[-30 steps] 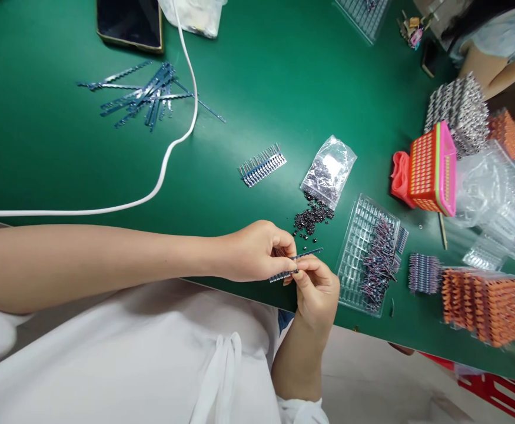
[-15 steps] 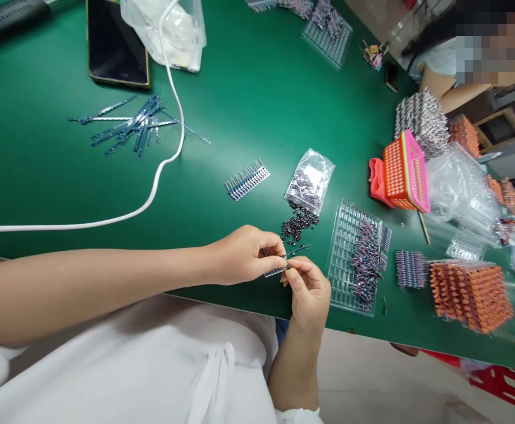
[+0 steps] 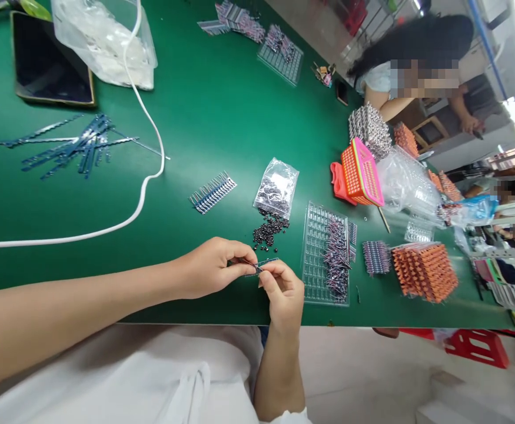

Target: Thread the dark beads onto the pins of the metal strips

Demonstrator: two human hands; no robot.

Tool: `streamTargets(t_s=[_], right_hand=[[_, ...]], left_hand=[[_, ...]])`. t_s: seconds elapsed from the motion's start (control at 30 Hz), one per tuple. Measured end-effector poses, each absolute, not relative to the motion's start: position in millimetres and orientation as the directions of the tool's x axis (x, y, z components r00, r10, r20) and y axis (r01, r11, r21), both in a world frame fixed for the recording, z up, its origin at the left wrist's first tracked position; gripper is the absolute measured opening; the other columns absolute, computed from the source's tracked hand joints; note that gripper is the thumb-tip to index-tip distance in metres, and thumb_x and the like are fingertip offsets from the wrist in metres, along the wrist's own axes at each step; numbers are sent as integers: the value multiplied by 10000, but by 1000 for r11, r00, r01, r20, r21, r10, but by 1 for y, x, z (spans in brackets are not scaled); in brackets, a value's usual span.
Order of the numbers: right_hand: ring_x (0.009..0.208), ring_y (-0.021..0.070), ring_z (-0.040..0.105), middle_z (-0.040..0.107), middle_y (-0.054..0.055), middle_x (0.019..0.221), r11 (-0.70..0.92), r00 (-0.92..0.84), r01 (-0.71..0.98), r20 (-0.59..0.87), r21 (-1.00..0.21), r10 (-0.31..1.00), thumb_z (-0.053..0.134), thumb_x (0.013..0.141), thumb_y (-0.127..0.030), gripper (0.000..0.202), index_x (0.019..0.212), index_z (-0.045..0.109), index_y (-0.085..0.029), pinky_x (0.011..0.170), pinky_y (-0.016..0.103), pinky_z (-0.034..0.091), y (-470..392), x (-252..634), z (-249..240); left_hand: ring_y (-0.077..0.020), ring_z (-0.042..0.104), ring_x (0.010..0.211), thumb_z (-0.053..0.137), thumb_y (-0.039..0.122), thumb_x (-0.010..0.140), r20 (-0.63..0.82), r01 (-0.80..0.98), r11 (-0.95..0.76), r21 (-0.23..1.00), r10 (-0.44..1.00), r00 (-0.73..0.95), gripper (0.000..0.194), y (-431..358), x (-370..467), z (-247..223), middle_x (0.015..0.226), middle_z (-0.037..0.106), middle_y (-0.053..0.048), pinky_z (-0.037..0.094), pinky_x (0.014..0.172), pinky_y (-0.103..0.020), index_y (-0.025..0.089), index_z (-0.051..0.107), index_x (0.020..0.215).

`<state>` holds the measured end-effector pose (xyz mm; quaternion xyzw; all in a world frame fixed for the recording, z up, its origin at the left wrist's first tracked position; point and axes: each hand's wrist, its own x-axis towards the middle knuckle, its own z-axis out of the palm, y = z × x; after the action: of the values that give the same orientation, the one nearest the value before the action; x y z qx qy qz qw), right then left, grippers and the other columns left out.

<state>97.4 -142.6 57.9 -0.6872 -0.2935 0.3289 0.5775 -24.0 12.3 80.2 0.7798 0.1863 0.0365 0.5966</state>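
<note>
My left hand (image 3: 215, 268) is closed in a pinch on a thin dark-blue strip (image 3: 268, 260) near the table's front edge. Opposite it, my right hand (image 3: 286, 291) has thumb and forefinger pressed together at the same strip, their tips almost meeting the left fingertips. Whatever small piece sits between the right fingertips is too tiny to make out. Just beyond the hands lies a scatter of small dark beads (image 3: 269, 231), spilling from a clear plastic bag (image 3: 277, 185). A row of pin-like pieces on a strip (image 3: 213, 192) lies farther left.
Right of my hands stands a clear compartment tray (image 3: 314, 253) with many thin pieces. Beyond are orange stacked bundles (image 3: 425, 271) and a pink-orange basket (image 3: 363, 174). Loose blue strips (image 3: 85, 141), a white cable (image 3: 145, 194) and a phone (image 3: 52, 59) lie left. Another person sits across.
The view has swung to the right, so the table things appear farther left. Both hands stay together at the strip, and less of it shows below the left fingers.
</note>
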Motion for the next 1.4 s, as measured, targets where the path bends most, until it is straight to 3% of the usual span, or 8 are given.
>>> streamTargets(t_s=[0.2,0.4,0.53,0.67,0.77,0.93,1.2,1.4], right_hand=[[660,116,558,618,10,819,-193,535,1,-162,-981,829,685,838,-362,162,844,699,-200,578,244,456,-156,99,66],[704,138,560,607,21,790,-202,501,163,-95,-966,860,632,881,-327,149,823,679,-197,617,263,448,-173,97,70],[801,160,597,634,36,881,-233,569,388,33,-892,821,599,905,-275,104,900,688,-219,677,282,467,-198,118,71],[933,195,604,651,53,971,-414,661,636,183,-651,727,590,916,-297,123,936,687,-226,798,331,472,-230,158,72],[1009,224,595,641,73,1033,-491,650,714,209,-499,731,577,925,-348,176,962,703,-229,855,374,472,-247,181,68],[1018,240,585,628,89,1026,-514,622,763,227,-392,749,572,930,-387,227,980,725,-228,906,422,469,-252,188,61],[961,201,619,653,80,1010,-404,567,802,349,-440,746,583,932,-285,174,1042,705,-228,865,369,498,-200,150,66],[902,184,613,648,72,949,-263,408,832,217,-489,887,501,961,-221,210,1071,680,-226,819,357,509,-150,124,56]], left_hand=[[-136,604,753,543,296,916,-112,150,-252,956,162,981,198,16,-28,83,838,709,-14,427,694,-215,179,699,879],[-137,596,732,578,315,896,-144,144,-226,963,20,989,186,11,-28,80,831,707,-17,406,668,-218,173,694,867],[-149,601,734,583,356,883,-191,208,-191,959,106,976,221,9,-26,81,817,718,-25,415,655,-223,170,698,851],[-147,606,696,600,368,857,-247,283,-114,952,253,935,217,11,-24,83,760,719,-12,426,627,-219,174,693,828],[-156,640,726,609,374,848,-255,293,-76,953,322,912,215,13,-23,80,787,741,-17,452,651,-225,177,691,832],[-160,665,760,611,382,854,-256,290,-27,957,399,881,220,16,-22,74,817,754,-22,477,689,-237,176,689,848],[-165,660,752,617,382,845,-254,283,10,959,475,843,222,19,-20,75,794,737,-26,481,673,-249,167,669,828],[-166,662,756,610,367,848,-241,269,15,963,496,834,208,21,-20,75,788,735,-24,484,682,-250,169,671,829]])
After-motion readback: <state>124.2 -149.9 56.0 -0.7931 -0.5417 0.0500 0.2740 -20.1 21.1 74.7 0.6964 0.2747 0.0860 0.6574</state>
